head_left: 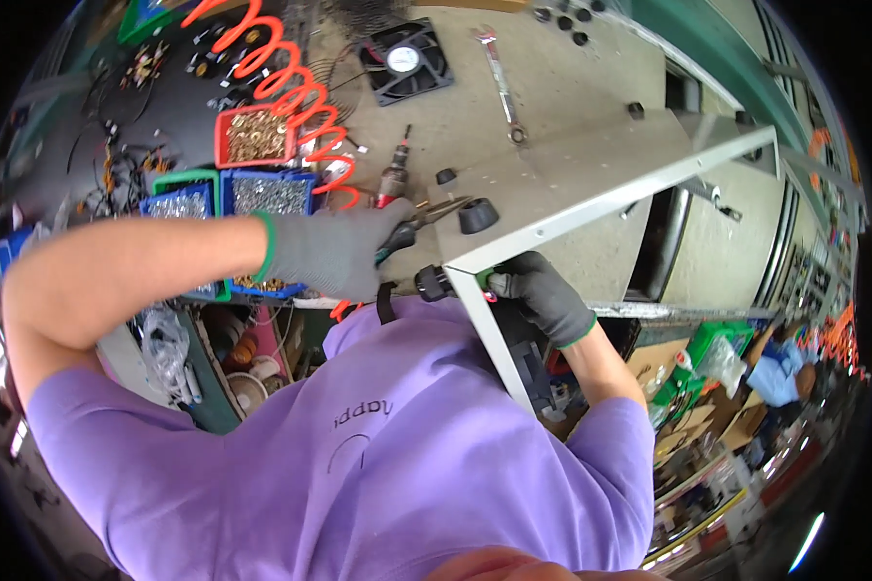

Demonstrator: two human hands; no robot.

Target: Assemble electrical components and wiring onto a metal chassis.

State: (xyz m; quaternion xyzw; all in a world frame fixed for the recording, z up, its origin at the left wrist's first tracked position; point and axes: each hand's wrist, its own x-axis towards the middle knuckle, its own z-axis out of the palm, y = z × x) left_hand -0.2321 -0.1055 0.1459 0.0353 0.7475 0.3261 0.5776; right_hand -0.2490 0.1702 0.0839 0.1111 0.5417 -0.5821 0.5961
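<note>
A sheet-metal housing [552, 189] stands tilted on the bench in front of me, black rubber feet [478, 216] on its upper face. My left hand [331, 250], in a grey glove, is closed around dark-handled pliers [440, 209]; their long jaws point toward the nearest foot. A black cable gland [433, 283] sticks out of the housing's near side. Behind that wall, my gloved right hand [545, 298] has its fingers curled by a small green part [484, 278]. What it grips is mostly hidden.
A coiled orange air hose [279, 73] runs over the bench's left part. Nearby are a red bin of brass fittings [220, 137], a blue bin of screws [310, 184], a screwdriver-like tool [394, 179], a fan [404, 60] and a wrench [500, 85]. Another person [783, 373] is at far right.
</note>
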